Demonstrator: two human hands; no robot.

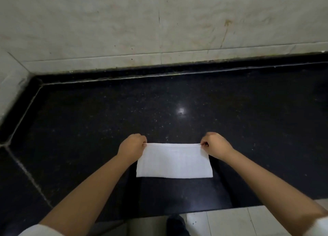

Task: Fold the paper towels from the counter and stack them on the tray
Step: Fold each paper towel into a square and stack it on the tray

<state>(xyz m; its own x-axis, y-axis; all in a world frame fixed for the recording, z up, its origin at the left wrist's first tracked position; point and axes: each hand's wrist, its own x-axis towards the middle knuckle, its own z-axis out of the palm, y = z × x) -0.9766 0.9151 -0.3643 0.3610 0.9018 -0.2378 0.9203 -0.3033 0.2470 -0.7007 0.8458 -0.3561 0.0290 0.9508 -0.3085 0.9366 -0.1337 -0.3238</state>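
- Paper towel (174, 162): one white sheet, rectangular, longer side running left to right. It lies near the front edge of the table, between the two hands. Its far edge shows a doubled line, consistent with a fold; the layer count cannot be confirmed.
- Left hand (132, 145): fingers curled, pinching the far left corner of the paper towel. Knuckles face the wall; the forearm runs in from the lower left.
- Right hand (215, 144): fingers curled, pinching the far right corner of the paper towel. The forearm runs in from the lower right.
- Both corners appear slightly raised off the surface; the near edge of the sheet rests flat.
- Table (88, 129): black polished stone with fine pale speckles and a bright light reflection beyond the sheet. A seam crosses its left portion diagonally.
- Wall (159, 23): pale marbled tiles behind and to the left of the table, marked with brownish stains.
- Floor (229, 221): light tiles visible below the table's front edge, with a dark shoe (176, 223) on them.
- White sleeve (317, 227) visible at the right forearm.
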